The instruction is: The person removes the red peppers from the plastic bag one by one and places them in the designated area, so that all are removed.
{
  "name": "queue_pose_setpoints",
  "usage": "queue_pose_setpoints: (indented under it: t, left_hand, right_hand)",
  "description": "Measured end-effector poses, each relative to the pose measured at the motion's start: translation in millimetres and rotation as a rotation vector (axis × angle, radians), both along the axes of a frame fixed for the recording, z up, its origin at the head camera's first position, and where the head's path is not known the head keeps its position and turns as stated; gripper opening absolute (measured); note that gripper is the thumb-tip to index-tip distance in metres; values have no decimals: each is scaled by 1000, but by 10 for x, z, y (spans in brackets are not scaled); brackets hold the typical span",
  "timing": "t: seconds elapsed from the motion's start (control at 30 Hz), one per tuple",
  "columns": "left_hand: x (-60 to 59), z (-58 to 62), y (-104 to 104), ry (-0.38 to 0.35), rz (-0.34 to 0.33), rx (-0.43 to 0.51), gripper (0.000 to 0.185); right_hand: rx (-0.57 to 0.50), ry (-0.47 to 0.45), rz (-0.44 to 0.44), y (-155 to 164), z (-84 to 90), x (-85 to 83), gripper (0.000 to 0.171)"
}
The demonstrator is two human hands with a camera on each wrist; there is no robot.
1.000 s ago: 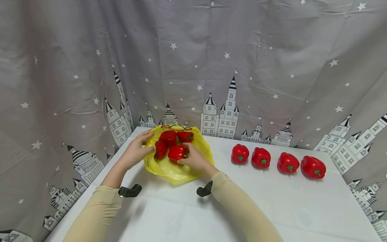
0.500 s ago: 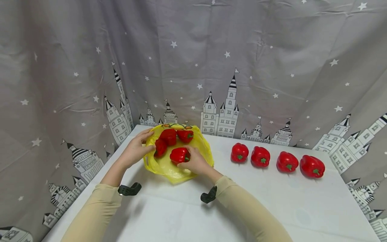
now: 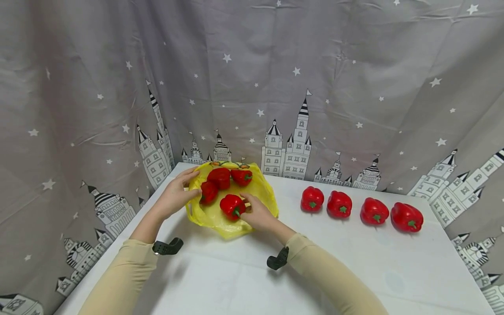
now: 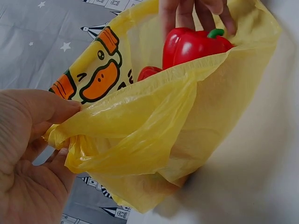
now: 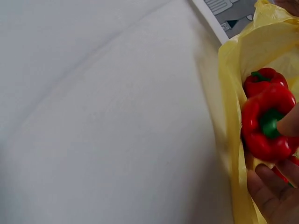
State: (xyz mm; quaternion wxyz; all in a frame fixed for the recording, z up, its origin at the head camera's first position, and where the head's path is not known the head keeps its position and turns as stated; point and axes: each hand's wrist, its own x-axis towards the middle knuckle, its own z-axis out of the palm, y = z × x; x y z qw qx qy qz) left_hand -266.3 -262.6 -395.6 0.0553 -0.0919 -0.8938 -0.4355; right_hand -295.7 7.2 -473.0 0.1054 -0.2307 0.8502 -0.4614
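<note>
In the head view a yellow plastic bag [image 3: 214,221] with a printed duck face lies with its mouth spread, several red bell peppers inside. My left hand [image 3: 178,194] pinches the bag's left rim between thumb and fingers; the left wrist view shows the bunched film [image 4: 84,144] there. My right hand [image 3: 257,214] is inside the mouth, at the right side of the front bell pepper [image 3: 231,206], fingers loosely spread. In the right wrist view the thumb overlaps that pepper's green stem [image 5: 269,123]; whether it presses is unclear. Another pepper [image 3: 218,178] lies behind it.
Several more red bell peppers stand in a row on the right of the white table [image 3: 346,267], among them a leftmost pepper [image 3: 312,199] and a rightmost one [image 3: 407,217]. A grey curtain [image 3: 236,87] with castles and stars hangs behind the table.
The front pepper has turned, its stem swinging from the right toward me. My right hand has drawn slightly right and its fingers have loosened from it. The left hand stays put.
</note>
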Motion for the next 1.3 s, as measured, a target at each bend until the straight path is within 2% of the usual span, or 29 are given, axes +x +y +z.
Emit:
queue_pose_setpoints:
  t: [0.27, 0.4, 0.63, 0.83, 1.3]
  left_hand:
    - [9, -4, -3, -20, 5, -4, 61]
    - [9, -6, 0, -20, 4, -8, 61]
    - [26, -1, 8, -14, 0, -1, 60]
    - [52, -6, 32, -15, -1, 3, 59]
    - [43, 0, 6, -13, 3, -13, 60]
  right_hand:
    - [34, 14, 10, 44, -18, 15, 64]
    - [30, 14, 25, 27, 2, 7, 70]
    - [-15, -43, 111, -83, -19, -85, 81]
    - [37, -46, 96, -182, -74, -137, 83]
    - [5, -30, 88, -220, -93, -138, 70]
